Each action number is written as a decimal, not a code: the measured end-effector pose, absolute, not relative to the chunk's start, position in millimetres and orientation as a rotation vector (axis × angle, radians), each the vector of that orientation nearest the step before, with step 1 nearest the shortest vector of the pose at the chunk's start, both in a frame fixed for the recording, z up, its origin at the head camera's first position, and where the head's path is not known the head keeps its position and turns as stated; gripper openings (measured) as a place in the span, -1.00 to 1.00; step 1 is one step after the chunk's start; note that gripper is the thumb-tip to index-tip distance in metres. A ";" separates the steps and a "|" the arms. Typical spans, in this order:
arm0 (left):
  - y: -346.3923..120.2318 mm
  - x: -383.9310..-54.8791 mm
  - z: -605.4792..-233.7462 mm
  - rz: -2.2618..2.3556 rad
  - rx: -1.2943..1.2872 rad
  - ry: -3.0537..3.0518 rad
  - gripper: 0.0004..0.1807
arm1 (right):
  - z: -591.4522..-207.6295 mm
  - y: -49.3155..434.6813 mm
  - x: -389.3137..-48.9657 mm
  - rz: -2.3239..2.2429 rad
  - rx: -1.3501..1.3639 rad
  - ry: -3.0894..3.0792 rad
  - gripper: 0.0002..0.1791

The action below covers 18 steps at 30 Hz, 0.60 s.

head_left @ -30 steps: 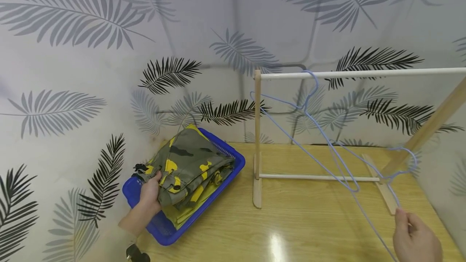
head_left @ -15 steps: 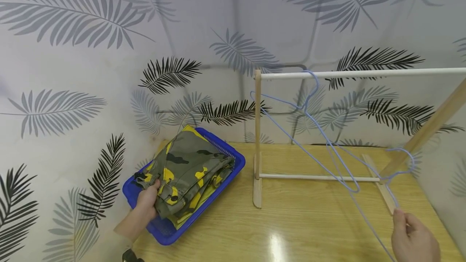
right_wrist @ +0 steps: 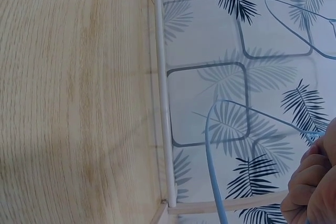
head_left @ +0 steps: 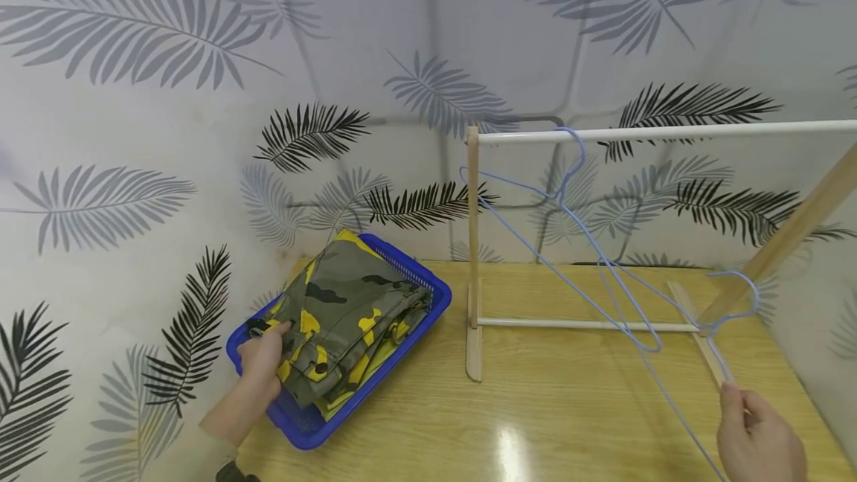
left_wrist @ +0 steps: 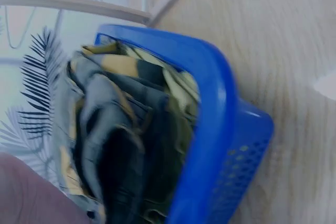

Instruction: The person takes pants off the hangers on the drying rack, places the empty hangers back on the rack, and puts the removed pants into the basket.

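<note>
In the head view, a blue plastic basket [head_left: 375, 402] at left holds folded camouflage clothing [head_left: 355, 281] in grey-green, yellow and black. My left hand [head_left: 257, 363] touches the clothing's near-left edge; its fingers are mostly hidden. In the left wrist view, part of that hand [left_wrist: 31, 195] shows beside the garment folds [left_wrist: 105, 103]. At lower right, my right hand [head_left: 763, 434] pinches a light blue clothes hanger [head_left: 676, 407] by its shoulder, hook pointing up and right. The right wrist view shows curled fingers [right_wrist: 310, 187] at the hanger [right_wrist: 212, 156].
A clothes rack with wooden uprights [head_left: 473, 244] and a white top rail [head_left: 669, 130] stands on the wooden table [head_left: 569, 407]. Another blue hanger [head_left: 525, 244] hangs from the rail's left part. A leaf-patterned wall [head_left: 201, 132] rises behind.
My left hand has lowered the clothing's raised edge and shifted slightly left along it. My right hand and its hanger have drifted a little left.
</note>
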<state>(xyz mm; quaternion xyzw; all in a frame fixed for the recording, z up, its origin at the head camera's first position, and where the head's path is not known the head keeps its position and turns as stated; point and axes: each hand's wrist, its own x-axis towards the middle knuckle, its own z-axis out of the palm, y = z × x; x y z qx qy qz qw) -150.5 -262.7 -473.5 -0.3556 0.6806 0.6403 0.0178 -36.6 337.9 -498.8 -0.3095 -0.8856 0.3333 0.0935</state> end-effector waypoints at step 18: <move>-253.0 -159.5 -415.2 2.102 -0.815 2.341 -0.15 | -499.6 342.3 -39.3 0.975 -0.892 -2.661 -0.34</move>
